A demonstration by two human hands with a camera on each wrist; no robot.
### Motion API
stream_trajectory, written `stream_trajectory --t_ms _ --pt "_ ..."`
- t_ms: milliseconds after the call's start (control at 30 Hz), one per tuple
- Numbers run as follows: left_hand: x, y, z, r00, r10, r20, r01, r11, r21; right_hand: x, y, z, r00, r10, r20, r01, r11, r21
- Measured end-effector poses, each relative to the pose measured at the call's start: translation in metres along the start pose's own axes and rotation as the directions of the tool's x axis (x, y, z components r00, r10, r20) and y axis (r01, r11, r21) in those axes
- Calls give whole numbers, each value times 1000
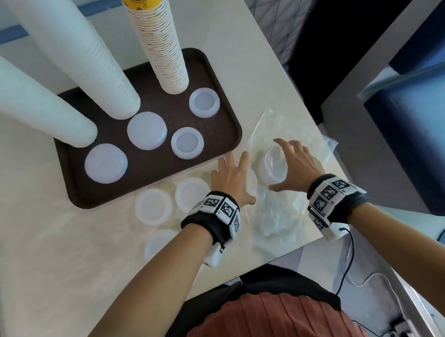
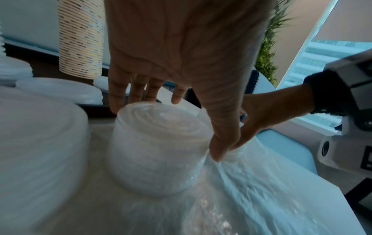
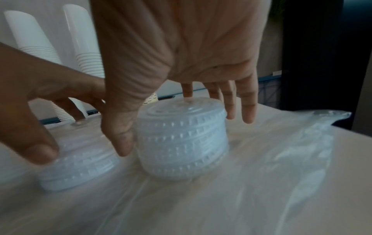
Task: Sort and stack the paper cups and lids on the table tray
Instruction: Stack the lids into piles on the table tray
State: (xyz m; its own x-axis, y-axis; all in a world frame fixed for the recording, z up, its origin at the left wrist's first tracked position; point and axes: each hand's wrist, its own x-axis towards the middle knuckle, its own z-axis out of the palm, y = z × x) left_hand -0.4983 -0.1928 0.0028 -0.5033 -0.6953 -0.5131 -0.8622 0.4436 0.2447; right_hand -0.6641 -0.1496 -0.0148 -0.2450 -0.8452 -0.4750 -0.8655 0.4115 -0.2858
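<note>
Head view shows my bench [image 1: 46, 255] with the tray [image 1: 146, 182] of cups [image 1: 159, 46] and lids [image 1: 105, 163]. Loose bag [image 1: 276, 217] lies underfoot and may drag. Both hands, right [image 1: 296, 163] and left [image 1: 233, 176], spread open over two lid stacks [image 3: 182, 139]; I should grip low and lift straight.

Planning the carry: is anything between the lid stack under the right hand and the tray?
Yes: the left hand and a shorter clear lid stack sit between the taller clear plastic lid stack and the brown tray.
</note>
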Motion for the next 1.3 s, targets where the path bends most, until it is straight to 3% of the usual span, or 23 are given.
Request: stream_trajectory --t_ms 333,733,1300 --pt "10 1 22 997 -64 37 63 997 39 3 -3 13 1000 13 -8 -13 1000 11" --pt "11 -2 24 999 -48 13 48 998 48 2 -4 14 1000 4 -26 -4 1000 -3" --pt "6 -10 6 998 -13 67 21 994 -109 -8 15 0 993 19 -113 11 965 263"
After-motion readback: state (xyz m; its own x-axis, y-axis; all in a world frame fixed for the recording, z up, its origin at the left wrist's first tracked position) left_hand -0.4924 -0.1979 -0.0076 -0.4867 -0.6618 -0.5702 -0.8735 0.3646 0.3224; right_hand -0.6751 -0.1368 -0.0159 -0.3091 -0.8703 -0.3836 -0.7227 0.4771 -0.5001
